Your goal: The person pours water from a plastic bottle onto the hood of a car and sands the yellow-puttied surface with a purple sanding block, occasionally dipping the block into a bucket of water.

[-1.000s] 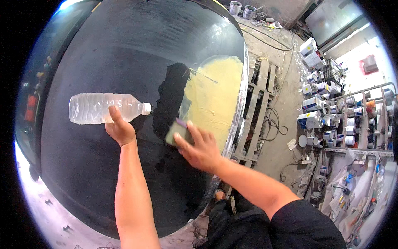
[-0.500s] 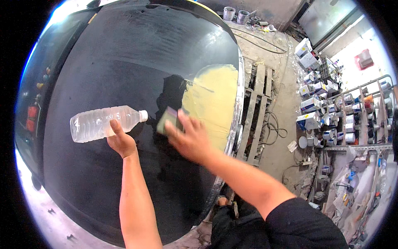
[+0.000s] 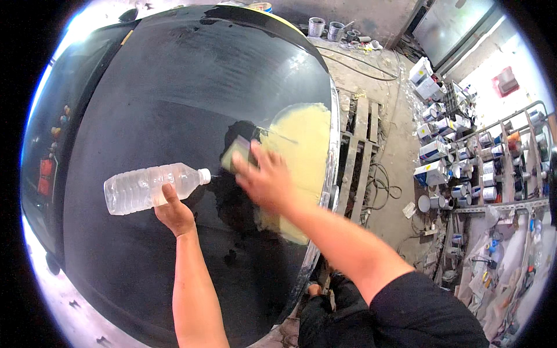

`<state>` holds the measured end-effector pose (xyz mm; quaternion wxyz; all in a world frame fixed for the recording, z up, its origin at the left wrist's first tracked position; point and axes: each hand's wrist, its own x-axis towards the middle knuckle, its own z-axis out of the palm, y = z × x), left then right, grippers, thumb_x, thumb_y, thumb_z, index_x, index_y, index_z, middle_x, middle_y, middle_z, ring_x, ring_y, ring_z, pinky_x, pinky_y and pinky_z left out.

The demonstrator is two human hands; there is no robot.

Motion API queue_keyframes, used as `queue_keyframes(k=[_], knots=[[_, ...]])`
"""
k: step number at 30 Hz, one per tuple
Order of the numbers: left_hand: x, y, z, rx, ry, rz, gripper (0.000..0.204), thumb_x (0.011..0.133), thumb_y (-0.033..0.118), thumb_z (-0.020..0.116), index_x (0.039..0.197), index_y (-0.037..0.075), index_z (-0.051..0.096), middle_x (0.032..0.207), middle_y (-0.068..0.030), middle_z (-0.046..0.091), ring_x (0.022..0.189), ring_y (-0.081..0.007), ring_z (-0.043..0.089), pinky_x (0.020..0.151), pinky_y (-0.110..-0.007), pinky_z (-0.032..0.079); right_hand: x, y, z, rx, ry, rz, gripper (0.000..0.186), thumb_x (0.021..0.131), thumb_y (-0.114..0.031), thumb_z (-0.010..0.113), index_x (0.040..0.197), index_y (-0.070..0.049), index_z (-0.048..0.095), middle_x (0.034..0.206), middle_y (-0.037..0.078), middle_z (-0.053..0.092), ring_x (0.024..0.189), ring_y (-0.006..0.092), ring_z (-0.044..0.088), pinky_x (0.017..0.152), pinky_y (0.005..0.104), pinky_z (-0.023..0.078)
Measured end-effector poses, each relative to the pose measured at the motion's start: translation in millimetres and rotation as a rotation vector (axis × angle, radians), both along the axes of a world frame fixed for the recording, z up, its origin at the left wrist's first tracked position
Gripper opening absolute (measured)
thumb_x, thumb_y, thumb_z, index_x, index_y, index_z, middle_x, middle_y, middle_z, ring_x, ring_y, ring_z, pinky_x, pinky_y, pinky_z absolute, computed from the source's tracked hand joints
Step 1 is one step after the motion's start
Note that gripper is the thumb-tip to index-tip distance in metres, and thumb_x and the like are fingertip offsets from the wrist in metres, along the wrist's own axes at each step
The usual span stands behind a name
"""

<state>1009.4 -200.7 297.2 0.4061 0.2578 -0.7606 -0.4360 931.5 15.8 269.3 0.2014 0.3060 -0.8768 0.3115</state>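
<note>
My left hand (image 3: 175, 216) grips a clear plastic bottle (image 3: 136, 190) with a white cap, held on its side above a black car hood (image 3: 127, 124). A faint streak of liquid shows just past the cap. To its right, my right hand (image 3: 268, 178) is closed on a greenish sanding block (image 3: 237, 155), slightly blurred by motion. The block lies against the hood at the left edge of a pale yellow filler patch (image 3: 304, 151). Dark wet marks (image 3: 227, 200) surround the block and run below it. My right forearm covers part of the patch.
The hood's front edge curves along the right, beside a wooden pallet (image 3: 360, 151) and a coiled cable (image 3: 380, 188) on the floor. Paint cans (image 3: 432, 151) and a metal rack (image 3: 505, 203) stand further right. Buckets (image 3: 316, 26) are at the back, the windshield (image 3: 52, 151) at left.
The sanding block has moved toward the far side of the hood, along the patch's left edge. The bottle sits slightly lower and further right in view. The whole view has shifted a little.
</note>
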Motion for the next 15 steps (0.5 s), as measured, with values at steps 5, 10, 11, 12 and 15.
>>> queue_keyframes(k=[5, 10, 11, 12, 15], knots=[[-3.1, 1.6, -1.8, -0.037, -0.088, 0.015, 0.071, 0.098, 0.061, 0.048, 0.118, -0.005, 0.063, 0.114, -0.0175, 0.066, 0.106, -0.0292, 0.063, 0.094, -0.039, 0.047, -62.0, 1.5, 13.0, -0.003, 0.075, 0.004, 0.048, 0.085, -0.032, 0.07, 0.132, -0.025, 0.058, 0.135, 0.022, 0.051, 0.107, 0.0406, 0.056, 0.09, 0.0515, 0.048], [1.1, -1.1, -5.7, -0.069, -0.164, 0.104, 0.074, 0.098, 0.063, 0.045, 0.117, -0.006, 0.062, 0.112, -0.0206, 0.066, 0.105, -0.0329, 0.063, 0.093, -0.04, 0.048, 33.8, 27.7, -19.3, -0.006, 0.028, 0.162, 0.062, 0.077, -0.032, 0.078, 0.135, -0.03, 0.056, 0.139, 0.02, 0.049, 0.108, 0.0402, 0.057, 0.09, 0.0494, 0.049], [1.8, -1.0, -3.9, -0.059, -0.166, 0.105, 0.075, 0.098, 0.064, 0.044, 0.117, -0.006, 0.062, 0.112, -0.0212, 0.066, 0.105, -0.0337, 0.064, 0.093, -0.041, 0.048, 27.7, 26.8, -24.3, -0.021, 0.043, 0.177, 0.066, 0.074, -0.032, 0.079, 0.136, -0.031, 0.055, 0.139, 0.02, 0.049, 0.107, 0.0407, 0.058, 0.089, 0.0493, 0.049], [1.6, -2.2, -1.2, -0.055, -0.171, 0.102, 0.075, 0.098, 0.064, 0.043, 0.117, -0.006, 0.062, 0.112, -0.0217, 0.066, 0.104, -0.0345, 0.064, 0.092, -0.041, 0.048, 20.6, 23.7, -25.4, -0.042, 0.054, 0.187, 0.07, 0.072, -0.032, 0.081, 0.137, -0.033, 0.055, 0.14, 0.019, 0.049, 0.105, 0.0412, 0.059, 0.089, 0.0492, 0.049], [-4.2, 6.6, 4.6, -0.091, -0.143, 0.108, 0.076, 0.099, 0.064, 0.042, 0.117, -0.007, 0.061, 0.112, -0.0221, 0.066, 0.103, -0.0348, 0.064, 0.092, -0.041, 0.048, -68.7, 2.2, 11.3, -0.03, 0.08, 0.076, 0.055, 0.08, -0.031, 0.076, 0.133, -0.029, 0.059, 0.138, 0.019, 0.05, 0.107, 0.0418, 0.057, 0.091, 0.0511, 0.048]])
